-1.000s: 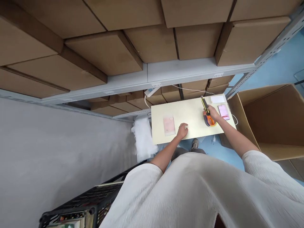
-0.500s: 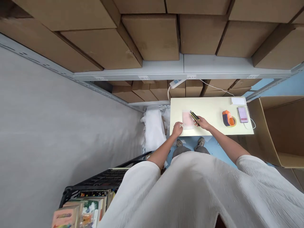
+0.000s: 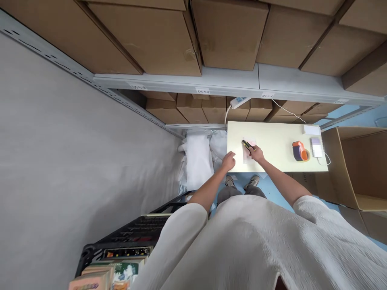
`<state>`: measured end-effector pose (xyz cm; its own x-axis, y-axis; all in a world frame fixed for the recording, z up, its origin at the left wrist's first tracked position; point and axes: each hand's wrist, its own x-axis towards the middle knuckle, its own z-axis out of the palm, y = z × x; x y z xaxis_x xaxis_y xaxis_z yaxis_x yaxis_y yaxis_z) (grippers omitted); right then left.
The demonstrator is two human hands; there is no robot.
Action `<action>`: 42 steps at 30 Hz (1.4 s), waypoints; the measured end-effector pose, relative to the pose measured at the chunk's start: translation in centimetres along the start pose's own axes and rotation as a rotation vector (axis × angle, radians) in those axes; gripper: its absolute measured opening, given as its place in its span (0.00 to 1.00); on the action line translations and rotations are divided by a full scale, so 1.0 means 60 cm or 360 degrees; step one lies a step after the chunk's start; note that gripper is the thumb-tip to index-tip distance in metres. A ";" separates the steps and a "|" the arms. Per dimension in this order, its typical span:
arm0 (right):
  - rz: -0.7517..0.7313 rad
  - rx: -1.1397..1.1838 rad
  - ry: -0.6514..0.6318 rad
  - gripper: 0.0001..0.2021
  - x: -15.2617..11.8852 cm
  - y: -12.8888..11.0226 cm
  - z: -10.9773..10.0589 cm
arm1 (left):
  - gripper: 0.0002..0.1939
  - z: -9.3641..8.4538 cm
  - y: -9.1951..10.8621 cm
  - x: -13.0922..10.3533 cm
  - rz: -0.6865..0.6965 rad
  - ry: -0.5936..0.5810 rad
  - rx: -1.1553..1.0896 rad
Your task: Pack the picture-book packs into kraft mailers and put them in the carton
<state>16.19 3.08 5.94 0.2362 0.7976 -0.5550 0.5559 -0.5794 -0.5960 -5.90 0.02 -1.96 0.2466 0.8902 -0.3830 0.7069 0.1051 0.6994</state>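
Note:
My right hand (image 3: 256,154) is closed around a black and yellow utility knife (image 3: 247,145), whose tip points to the upper left. Under the knife lies a flat pink sheet or packet in a pale, see-through border (image 3: 248,158); its right part is covered by my hand and I cannot make out its kind. At the left edge of the cream tabletop (image 3: 273,139) rests my left hand (image 3: 229,160), fingers loosely bent and apart, with nothing visible in them. A small gap separates it from the pink item.
An orange tape dispenser (image 3: 298,151) and a phone (image 3: 316,147) with a white cable stand to the right. Beyond them is a large open carton (image 3: 341,161). Boxed shelves (image 3: 229,82) overhang the far side. A black crate (image 3: 121,237) with books stands lower left.
The view has shifted, so the table appears farther right. My left hand has come away from the pink item's edge. The knife in my right hand has moved left across the item.

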 end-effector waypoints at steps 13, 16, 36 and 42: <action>0.0072 -0.0144 -0.0054 0.06 0.044 -0.023 0.020 | 0.31 0.007 -0.030 -0.012 0.0081 -0.0195 0.0165; 0.0049 -0.0142 -0.0107 0.05 0.019 -0.004 0.014 | 0.32 0.004 -0.030 -0.006 0.0065 -0.0197 0.0123; -0.0152 -0.0306 -0.0405 0.15 -0.097 0.108 -0.045 | 0.34 -0.009 -0.017 -0.001 0.0052 -0.0209 0.0178; -0.0178 -0.0074 -0.0018 0.15 -0.083 0.071 -0.111 | 0.32 -0.015 0.000 -0.003 0.0057 -0.0192 0.0305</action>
<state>22.70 -2.25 10.03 0.1621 0.8547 -0.4932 0.6150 -0.4784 -0.6269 -6.55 0.26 -1.33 0.3433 0.8310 -0.4377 0.8064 -0.0218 0.5909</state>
